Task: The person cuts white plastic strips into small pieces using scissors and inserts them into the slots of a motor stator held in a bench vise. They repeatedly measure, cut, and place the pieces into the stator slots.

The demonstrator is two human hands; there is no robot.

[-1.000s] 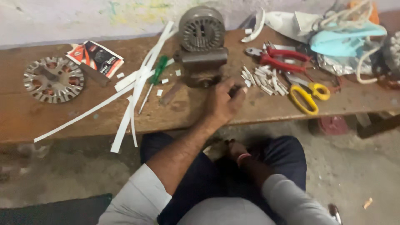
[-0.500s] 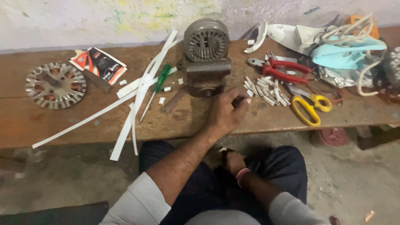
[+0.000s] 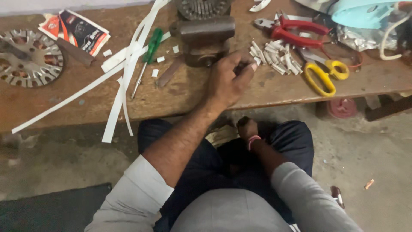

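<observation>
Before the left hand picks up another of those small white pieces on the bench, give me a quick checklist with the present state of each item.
1. Left hand over the bench, beside the pile of small white pieces: ok.
2. Left fingertips free of any piece: cannot tell, they are curled and blurred.
3. Right hand out of the way, low between the knees: ok.
4. Path to the pile free of tools: ok; red pliers and yellow scissors lie past it.
5. Metal vise near the knuckles: not ok, very close.
6. Green screwdriver and white strips left of the hand, apart from it: ok.
</observation>
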